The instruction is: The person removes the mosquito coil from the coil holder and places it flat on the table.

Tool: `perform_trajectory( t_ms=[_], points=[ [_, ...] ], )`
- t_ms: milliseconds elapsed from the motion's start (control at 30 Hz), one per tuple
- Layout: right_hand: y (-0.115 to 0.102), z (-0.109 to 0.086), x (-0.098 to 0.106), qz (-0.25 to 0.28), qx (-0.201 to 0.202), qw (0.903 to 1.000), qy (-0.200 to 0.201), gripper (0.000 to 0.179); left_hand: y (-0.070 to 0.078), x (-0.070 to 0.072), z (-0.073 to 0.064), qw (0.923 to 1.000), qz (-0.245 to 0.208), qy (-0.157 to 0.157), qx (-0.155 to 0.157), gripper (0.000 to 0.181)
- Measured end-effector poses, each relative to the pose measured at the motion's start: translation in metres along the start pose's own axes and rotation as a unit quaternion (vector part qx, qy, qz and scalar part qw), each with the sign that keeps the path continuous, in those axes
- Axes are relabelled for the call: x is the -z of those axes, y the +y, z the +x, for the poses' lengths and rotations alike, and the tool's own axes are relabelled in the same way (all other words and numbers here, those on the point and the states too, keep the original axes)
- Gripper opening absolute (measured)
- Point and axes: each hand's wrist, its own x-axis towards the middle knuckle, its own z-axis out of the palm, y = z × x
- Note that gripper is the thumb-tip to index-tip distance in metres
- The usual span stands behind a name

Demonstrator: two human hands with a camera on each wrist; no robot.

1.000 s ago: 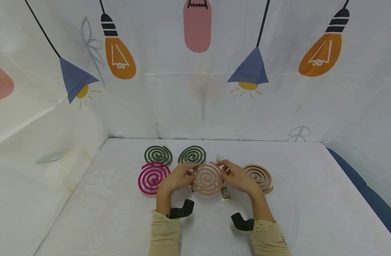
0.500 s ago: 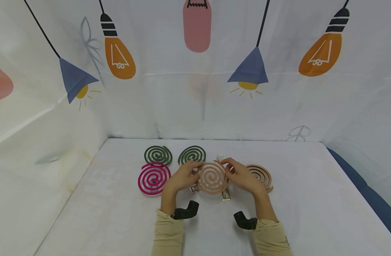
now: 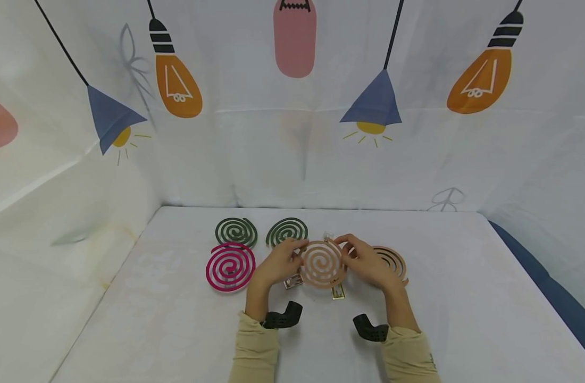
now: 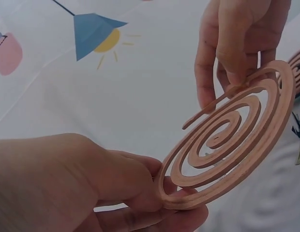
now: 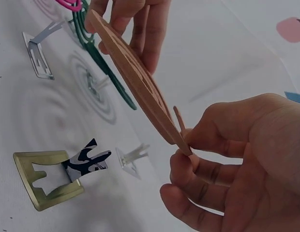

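My left hand pinches the left edge of a peach spiral coil, thumb and fingers closed on its rim. The coil is flat, thin and matte, wound in a double spiral with narrow gaps, and I hold it lifted above the table, tilted up on edge. My right hand grips its right edge, fingers curled around the outer ring, where one loose spiral end stands slightly apart.

On the white cloth table lie a pink coil and two dark green coils to the left, small metal stands under my hands, and a tan coil to the right. Behind hangs a white backdrop printed with lamps and bulbs.
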Motion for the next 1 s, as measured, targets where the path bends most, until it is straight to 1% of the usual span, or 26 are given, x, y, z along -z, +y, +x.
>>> perform_trajectory(
  t_ms=[100,167,367,500,700,867,1000],
  points=[
    [-0.001,-0.001,0.001,0.004,-0.002,1.0000,0.002,0.029,0.000,-0.001,0.000,0.9997,-0.022,-0.006,0.005,0.043],
    [0.000,-0.001,0.001,0.003,-0.005,1.0000,0.004,0.030,-0.001,-0.002,0.000,0.9995,-0.029,-0.006,0.006,0.044],
    [0.001,-0.002,0.003,-0.003,-0.026,0.9995,0.019,0.032,-0.003,-0.006,0.003,0.9997,-0.022,0.001,0.003,0.044],
    [0.002,-0.003,0.006,-0.002,-0.024,0.9994,0.024,0.032,-0.004,-0.008,0.006,0.9998,-0.022,0.002,0.000,0.044],
    [0.005,-0.004,0.009,-0.018,-0.013,0.9993,0.029,0.031,-0.003,-0.011,0.008,0.9996,-0.029,0.005,-0.003,0.045],
    [0.008,-0.004,0.011,-0.025,0.001,0.9992,0.030,0.031,-0.003,-0.013,0.008,0.9984,-0.055,0.002,0.011,0.049],
    [0.009,-0.004,0.012,-0.024,0.001,0.9992,0.032,0.031,-0.002,-0.015,0.009,0.9974,-0.065,0.018,0.023,0.050]
  ],
)
